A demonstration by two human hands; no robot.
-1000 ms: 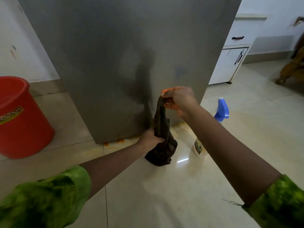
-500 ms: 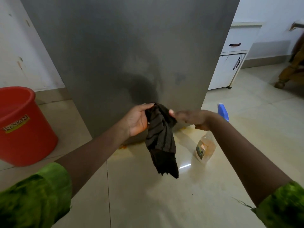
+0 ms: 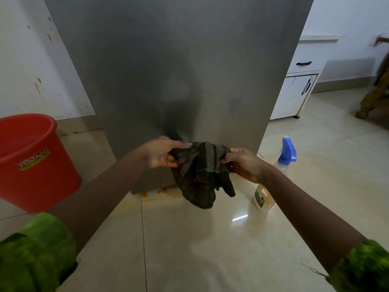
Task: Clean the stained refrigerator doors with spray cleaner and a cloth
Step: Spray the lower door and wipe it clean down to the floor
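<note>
A dark striped cloth [image 3: 200,171] hangs in the air in front of the grey refrigerator door [image 3: 172,66], low down. My left hand [image 3: 163,152] pinches its left edge and my right hand [image 3: 245,163] grips its right edge, so the top of the cloth is stretched between them. The rest droops toward the floor. A spray bottle [image 3: 275,175] with a blue trigger head stands on the tiles to the right, partly behind my right forearm. Orange stains [image 3: 153,191] sit on the floor at the door's bottom edge.
A red bucket [image 3: 31,163] stands on the floor to the left of the refrigerator. A white cabinet [image 3: 296,89] with dark handles is at the back right. Wooden furniture [image 3: 376,95] shows at the far right edge. The floor is glossy beige tile.
The cloth was held bunched and vertical, right hand above left. Both hands have since come level and pulled apart, spreading the cloth sideways. The view has shifted slightly.
</note>
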